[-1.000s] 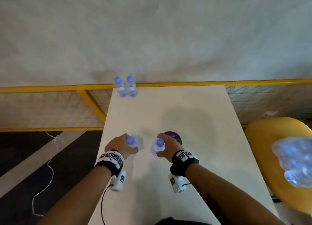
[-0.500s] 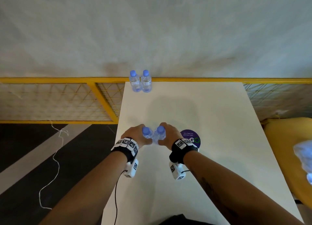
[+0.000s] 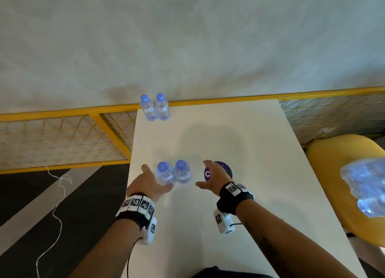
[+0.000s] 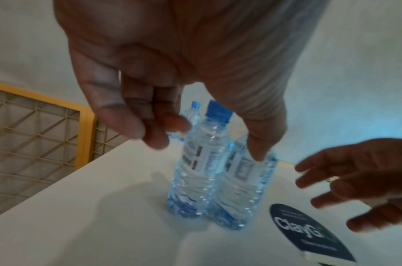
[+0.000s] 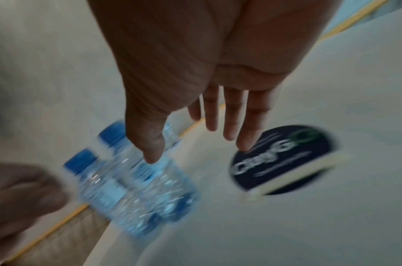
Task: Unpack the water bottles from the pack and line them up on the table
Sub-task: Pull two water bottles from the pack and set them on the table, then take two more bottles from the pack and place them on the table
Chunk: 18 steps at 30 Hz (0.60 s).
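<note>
Now both hands [image 3: 150,181] off the bottles [image 3: 174,172]

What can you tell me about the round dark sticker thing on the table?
The round dark disc lies flat on the white table, to the right of the two near bottles and apart from them. It is navy or purple, with white letters that seem to start "Clay", smaller words underneath too blurred to read, and a green mark at one side. It looks thin, like a sticker or coaster. The right hand hovers over it and hides part of it in the head view; whether the hand touches it cannot be told.
</note>
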Available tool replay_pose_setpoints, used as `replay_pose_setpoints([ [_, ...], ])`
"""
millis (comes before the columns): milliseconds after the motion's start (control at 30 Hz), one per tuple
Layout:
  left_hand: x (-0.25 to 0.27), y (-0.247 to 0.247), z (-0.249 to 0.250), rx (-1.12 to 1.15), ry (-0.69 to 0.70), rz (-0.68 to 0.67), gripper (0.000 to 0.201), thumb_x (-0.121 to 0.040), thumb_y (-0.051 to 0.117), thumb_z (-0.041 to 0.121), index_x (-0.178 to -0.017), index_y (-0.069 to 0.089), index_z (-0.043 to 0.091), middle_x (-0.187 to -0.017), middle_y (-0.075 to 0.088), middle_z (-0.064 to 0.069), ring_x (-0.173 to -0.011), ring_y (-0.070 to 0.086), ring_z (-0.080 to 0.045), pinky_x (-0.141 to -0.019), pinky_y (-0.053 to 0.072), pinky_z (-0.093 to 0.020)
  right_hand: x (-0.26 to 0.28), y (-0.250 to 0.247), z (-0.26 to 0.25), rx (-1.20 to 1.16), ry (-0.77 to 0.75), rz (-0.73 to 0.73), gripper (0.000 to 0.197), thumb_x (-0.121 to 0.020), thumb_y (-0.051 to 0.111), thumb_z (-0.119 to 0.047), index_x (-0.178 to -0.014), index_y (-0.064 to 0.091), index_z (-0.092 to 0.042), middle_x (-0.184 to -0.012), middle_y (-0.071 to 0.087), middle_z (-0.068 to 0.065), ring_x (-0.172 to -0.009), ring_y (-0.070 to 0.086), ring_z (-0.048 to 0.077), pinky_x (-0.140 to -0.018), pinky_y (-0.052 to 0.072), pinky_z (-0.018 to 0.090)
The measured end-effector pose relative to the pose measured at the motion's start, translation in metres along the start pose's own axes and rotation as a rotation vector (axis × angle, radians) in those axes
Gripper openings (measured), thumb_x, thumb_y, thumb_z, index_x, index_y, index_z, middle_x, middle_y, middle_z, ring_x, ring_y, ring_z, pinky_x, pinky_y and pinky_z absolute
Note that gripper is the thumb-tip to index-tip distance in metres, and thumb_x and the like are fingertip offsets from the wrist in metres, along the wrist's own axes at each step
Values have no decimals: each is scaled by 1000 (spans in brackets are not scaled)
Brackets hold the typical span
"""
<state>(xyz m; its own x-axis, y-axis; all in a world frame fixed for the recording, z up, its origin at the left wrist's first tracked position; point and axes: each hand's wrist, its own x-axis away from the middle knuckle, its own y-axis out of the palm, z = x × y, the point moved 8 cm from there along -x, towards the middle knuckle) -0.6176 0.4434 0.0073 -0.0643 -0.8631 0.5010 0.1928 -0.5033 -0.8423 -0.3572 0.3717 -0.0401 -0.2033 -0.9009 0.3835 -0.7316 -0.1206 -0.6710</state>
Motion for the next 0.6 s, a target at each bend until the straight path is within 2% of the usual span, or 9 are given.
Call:
replay_pose_setpoints([
  [67, 29, 4, 10, -31, 10, 24, 98, -74, 66, 79, -139, 30, 15, -96, 68, 1, -88, 69, -25, -75, 50, -36, 27, -23, 39, -42, 28, 17, 64, -75, 83, -41, -129, 58, -20, -119, 61, -6, -109, 62, 16, -92, 50, 28],
  [167, 76, 29, 64, -80, 179, 0, 53, -81, 63, 72, -102, 50, 25, -86, 64, 8, -85, 67, -20, -71, 47, -33, 78, -59, 118, -152, 107, 85, 22, -79, 80, -33, -97, 68, -27, -95, 72, -9, -77, 70, 6, -78, 60, 33],
  [200, 89, 43, 91, -81, 247, -31, 47, -82, 63, 69, -91, 52, 25, -80, 63, 9, -80, 66, -18, -69, 47, -32, 98, -75, 150, -172, 150, 128, 15, -81, 79, -29, -91, 69, -28, -89, 73, -9, -71, 69, 1, -76, 60, 34],
  [267, 109, 78, 151, -64, 388, -118, 41, -82, 65, 63, -83, 54, 24, -75, 64, 7, -74, 64, -15, -70, 53, -33, 142, -111, 210, -212, 252, 230, 9, -83, 77, -26, -90, 72, -26, -86, 73, -11, -70, 68, -2, -73, 60, 30],
  [367, 151, 132, 260, -94, 629, -256, 32, -84, 64, 57, -85, 58, 25, -83, 67, 9, -81, 67, -17, -77, 58, -35, 214, -168, 301, -265, 397, 402, 4, -87, 74, -25, -89, 72, -27, -83, 71, -11, -72, 67, 5, -68, 52, 23],
  [433, 189, 164, 328, -154, 770, -326, 30, -85, 61, 56, -92, 63, 27, -92, 70, 9, -88, 68, -19, -82, 58, -35, 254, -200, 356, -312, 495, 512, 8, -85, 72, -26, -78, 70, -29, -73, 69, -7, -66, 63, 13, -65, 51, 29],
  [500, 230, 203, 396, -183, 874, -403, 34, -85, 60, 56, -101, 67, 27, -99, 72, 9, -93, 69, -20, -85, 58, -34, 292, -230, 414, -394, 599, 611, 3, -79, 70, -34, -80, 69, -32, -75, 70, -7, -71, 66, 15, -71, 56, 35],
  [567, 265, 243, 452, -161, 912, -512, 41, -85, 63, 56, -114, 69, 27, -104, 74, 7, -98, 69, -20, -91, 58, -36, 317, -256, 477, -477, 676, 701, 32, -69, 64, -48, -97, 69, -35, -86, 72, -8, -81, 71, 18, -78, 60, 45],
  [600, 280, 262, 477, -154, 939, -547, 45, -86, 65, 54, -121, 68, 25, -107, 74, 5, -101, 69, -21, -93, 58, -37, 325, -268, 508, -495, 703, 739, 43, -65, 62, -53, -105, 67, -36, -88, 72, -9, -82, 71, 19, -78, 60, 48],
])
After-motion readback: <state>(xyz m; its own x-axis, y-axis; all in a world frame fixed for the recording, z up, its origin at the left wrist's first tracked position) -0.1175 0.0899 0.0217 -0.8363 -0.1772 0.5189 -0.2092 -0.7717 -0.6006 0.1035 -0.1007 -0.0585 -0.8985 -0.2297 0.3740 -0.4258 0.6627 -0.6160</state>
